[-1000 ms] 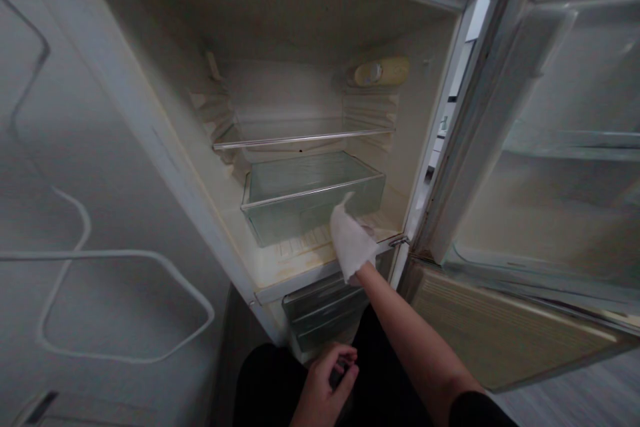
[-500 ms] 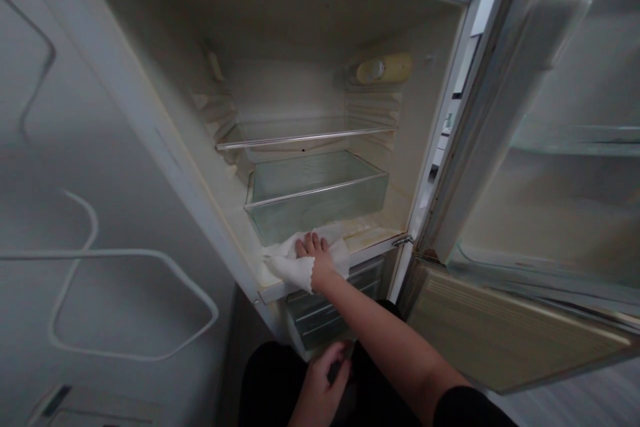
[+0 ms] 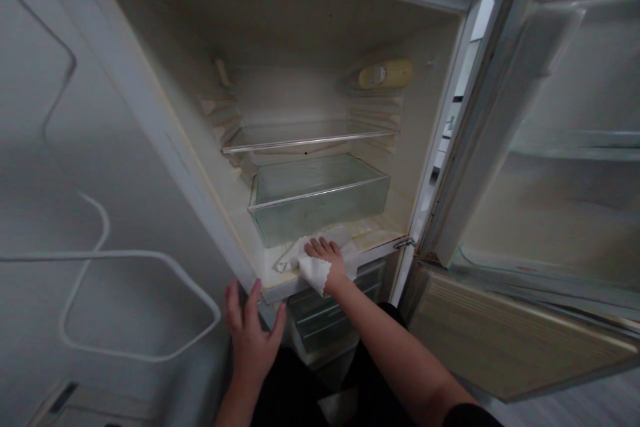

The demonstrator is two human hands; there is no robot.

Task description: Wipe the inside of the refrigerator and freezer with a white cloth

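Under my right hand (image 3: 327, 263) a white cloth (image 3: 316, 271) with a scalloped edge lies crumpled on the fridge floor (image 3: 375, 232). The fingers lie flat on the cloth and press it down near the front edge; part of the cloth hangs over that edge. Yellowish stains show on the floor to its right. My left hand (image 3: 253, 337) is raised at the fridge's lower left front corner, its fingers spread and nothing in them. Just behind the cloth stands a clear drawer (image 3: 320, 207).
A glass shelf (image 3: 310, 137) sits above the drawer, and a yellowish lamp cover (image 3: 385, 73) is on the right wall. The fridge door (image 3: 565, 200) stands open at right. Below is a freezer drawer (image 3: 325, 327). A white cable (image 3: 150, 255) loops at left.
My left hand has come up from my lap to the fridge's left front corner, fingers spreading. My right hand has shifted slightly right with the cloth, whose left part is now bunched in.
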